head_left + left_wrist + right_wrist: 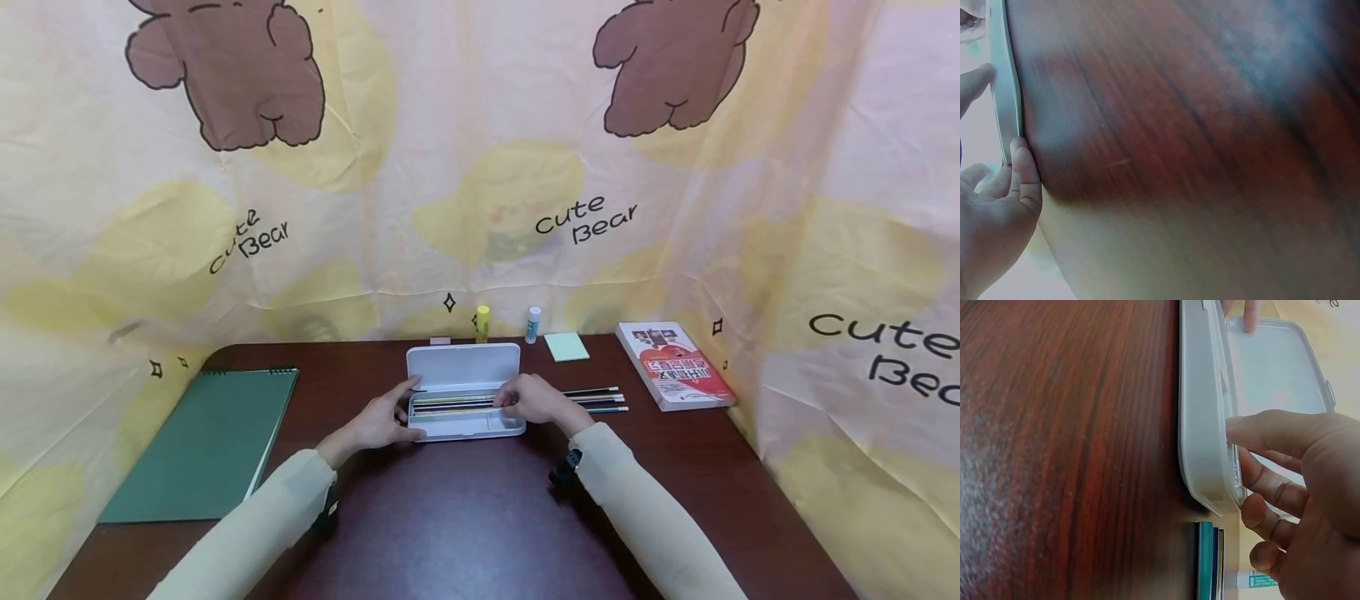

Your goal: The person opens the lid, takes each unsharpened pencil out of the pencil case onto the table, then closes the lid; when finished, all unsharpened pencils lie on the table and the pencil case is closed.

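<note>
The left hand [377, 422] grips a white rectangular hinged case [453, 429]; the right hand [532, 399] pinches slim dark-and-yellow pencils [450, 405] between them, apparently arranging; release likely calls for gentleness.

Pencil case [459, 377] between notebook [206, 446] at left and book [675, 367] at right

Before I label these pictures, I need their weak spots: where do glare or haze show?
Head view: a soft, pale sheen on the near part of the table; left wrist view: hazy, bluish glare on the table toward the top, washed-out white beside the left hand; right wrist view: whitish glare at the table's left edge, a bright patch on the open lid.
</note>
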Available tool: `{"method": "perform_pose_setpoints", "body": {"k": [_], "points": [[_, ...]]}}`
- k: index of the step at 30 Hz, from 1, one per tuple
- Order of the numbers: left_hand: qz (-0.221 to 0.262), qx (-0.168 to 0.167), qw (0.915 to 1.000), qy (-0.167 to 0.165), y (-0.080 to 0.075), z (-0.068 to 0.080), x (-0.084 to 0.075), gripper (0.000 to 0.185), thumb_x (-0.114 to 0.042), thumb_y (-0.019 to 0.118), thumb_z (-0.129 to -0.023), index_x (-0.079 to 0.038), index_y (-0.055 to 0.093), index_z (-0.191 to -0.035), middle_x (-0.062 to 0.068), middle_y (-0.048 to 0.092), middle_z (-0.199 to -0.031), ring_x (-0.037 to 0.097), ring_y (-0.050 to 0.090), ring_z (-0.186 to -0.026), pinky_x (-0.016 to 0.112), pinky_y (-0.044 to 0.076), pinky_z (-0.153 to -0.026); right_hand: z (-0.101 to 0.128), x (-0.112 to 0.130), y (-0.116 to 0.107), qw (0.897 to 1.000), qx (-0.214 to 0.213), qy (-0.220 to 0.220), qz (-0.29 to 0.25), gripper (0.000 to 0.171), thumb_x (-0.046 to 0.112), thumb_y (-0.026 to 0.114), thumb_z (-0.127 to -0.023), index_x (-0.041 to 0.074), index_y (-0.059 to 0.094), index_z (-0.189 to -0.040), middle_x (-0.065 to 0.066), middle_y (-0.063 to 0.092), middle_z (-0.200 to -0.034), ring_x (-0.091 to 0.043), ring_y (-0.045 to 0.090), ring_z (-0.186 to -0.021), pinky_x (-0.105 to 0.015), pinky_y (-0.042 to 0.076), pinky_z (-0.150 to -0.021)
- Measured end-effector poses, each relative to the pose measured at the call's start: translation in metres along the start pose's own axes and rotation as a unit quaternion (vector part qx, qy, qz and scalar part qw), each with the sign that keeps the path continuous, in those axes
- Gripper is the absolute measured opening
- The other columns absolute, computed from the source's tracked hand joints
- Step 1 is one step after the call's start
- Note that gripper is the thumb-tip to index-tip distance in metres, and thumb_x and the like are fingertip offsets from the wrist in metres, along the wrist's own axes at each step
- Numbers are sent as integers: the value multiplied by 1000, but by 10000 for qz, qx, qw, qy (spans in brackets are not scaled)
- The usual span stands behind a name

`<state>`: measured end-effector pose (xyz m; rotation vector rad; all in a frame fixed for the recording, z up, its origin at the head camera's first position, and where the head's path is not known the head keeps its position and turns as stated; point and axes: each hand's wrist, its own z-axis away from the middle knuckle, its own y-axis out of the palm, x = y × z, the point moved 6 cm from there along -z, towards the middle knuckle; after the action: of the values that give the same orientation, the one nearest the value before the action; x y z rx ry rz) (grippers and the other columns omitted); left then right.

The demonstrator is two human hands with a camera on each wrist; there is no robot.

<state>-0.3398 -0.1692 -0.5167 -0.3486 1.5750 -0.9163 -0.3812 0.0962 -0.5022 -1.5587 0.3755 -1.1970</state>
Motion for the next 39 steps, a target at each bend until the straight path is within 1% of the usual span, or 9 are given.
{"method": "perform_pose_setpoints", "body": {"k": [5, 10, 16, 19, 23, 27, 32, 36, 39], "points": [[-27, -3, 10000, -45, 0, 0, 0, 104, -31, 89, -74, -20, 28, -158, 12, 56, -139, 14, 58, -88, 27, 48, -75, -1, 0, 0, 10000, -23, 91, 2, 12, 13, 75, -88, 25, 75, -85, 11, 68, -80, -10, 56, -77, -30, 48, -76], [-86, -1, 9999, -54, -1, 1, 1, 104, -31, 89, -75, -19, 27, -158, 13, 56, -140, 13, 57, -88, 26, 47, -75, -2, 0, -1, 9999, -69, 98, -20, 11, 13, 75, -87, 24, 76, -86, 11, 68, -79, -10, 57, -76, -30, 48, -75], [-36, 28, 9999, -93, -1, 1, 0, 105, -31, 89, -75, -21, 27, -158, 11, 56, -140, 14, 57, -89, 26, 47, -76, 1, -4, -3, 9997, -126, 91, -166, 10, 12, 75, -88, 22, 77, -88, 10, 69, -81, -10, 57, -78, -31, 48, -77], [2, 16, 10000, -52, -1, 1, 0, 106, -31, 89, -74, -18, 27, -159, 13, 56, -140, 14, 58, -89, 26, 47, -75, 4, -5, -6, 9997, -157, -12, -211, 9, 12, 74, -88, 20, 77, -90, 10, 70, -84, -11, 57, -79, -32, 48, -77], [6, 20, 10000, -61, -1, 1, 0, 107, -31, 89, -74, -19, 26, -159, 12, 56, -140, 15, 58, -90, 26, 47, -77, 9, -6, -13, 9993, -252, -204, -171, 7, 13, 74, -89, 19, 78, -92, 9, 71, -87, -11, 57, -80, -32, 49, -79], [-28, 37, 9999, -95, 0, 1, 0, 107, -32, 89, -75, -20, 24, -159, 12, 55, -141, 15, 58, -91, 26, 47, -78, 16, -13, -18, 9993, -299, -183, -135, 7, 15, 74, -89, 20, 77, -93, 9, 72, -92, -12, 57, -84, -33, 48, -81], [-45, 32, 9999, -150, 0, 1, 0, 107, -31, 88, -75, -20, 24, -160, 12, 55, -142, 14, 58, -90, 26, 48, -77, 26, -25, -25, 9991, -370, 2, -188, 8, 16, 74, -90, 22, 77, -93, 8, 74, -97, -17, 60, -92, -38, 48, -87], [-64, 14, 9998, -171, 0, 2, -1, 107, -31, 88, -75, -19, 23, -160, 13, 55, -142, 14, 58, -90, 27, 48, -76, 35, -36, -33, 9987, -428, 152, -214, 9, 17, 73, -91, 24, 78, -94, 9, 73, -96, -17, 59, -91, -36, 47, -84], [-75, 17, 9998, -191, 0, 1, -1, 107, -31, 88, -75, -20, 23, -160, 12, 55, -142, 14, 58, -89, 27, 48, -76, 42, -44, -39, 9984, -473, 199, -238, 9, 17, 73, -91, 22, 78, -96, 9, 73, -93, -15, 58, -87, -35, 46, -82]]}}
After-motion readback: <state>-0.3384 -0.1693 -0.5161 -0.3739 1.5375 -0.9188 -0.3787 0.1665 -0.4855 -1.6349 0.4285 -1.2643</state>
